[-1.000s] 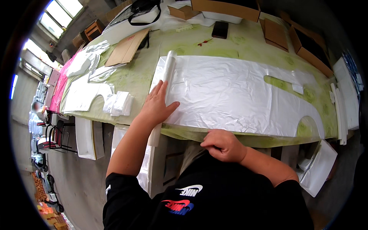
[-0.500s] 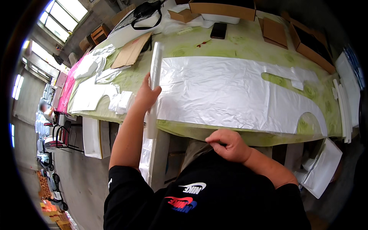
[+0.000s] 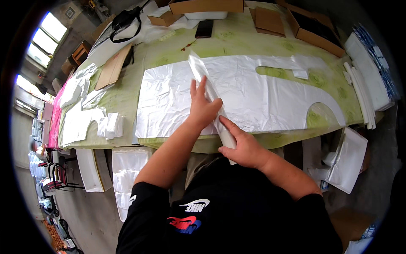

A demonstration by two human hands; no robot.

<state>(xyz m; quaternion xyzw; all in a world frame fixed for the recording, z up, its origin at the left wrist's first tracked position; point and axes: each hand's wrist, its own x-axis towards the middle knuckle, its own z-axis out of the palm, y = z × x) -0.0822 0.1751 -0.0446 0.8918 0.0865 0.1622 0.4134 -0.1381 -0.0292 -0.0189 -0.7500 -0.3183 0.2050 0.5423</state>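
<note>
A large sheet of thin white plastic, cut like an apron (image 3: 275, 101), lies flat on the table with a curved notch and a long slot at its right end. Above it, a long, narrow roll of white plastic film (image 3: 196, 65) slants from the upper left toward my body. My left hand (image 3: 203, 106) is at the roll's middle, thumb across it and two fingers stretched along its edge. Lower down, my right hand (image 3: 247, 148) pinches the near end between thumb and fingers. Some of the left fingers are hidden.
A green patterned cloth (image 3: 237, 44) covers the table. On it are a black phone (image 3: 204, 28), cardboard boxes (image 3: 315, 31), a cardboard sheet (image 3: 114, 67) and white plastic pieces (image 3: 80, 127) at left. White rolls (image 3: 358, 95) stand along the right edge.
The roll has moved right over the sheet and tilted. My right hand has come from in front of my body to take its near end. The whole view has shifted.
</note>
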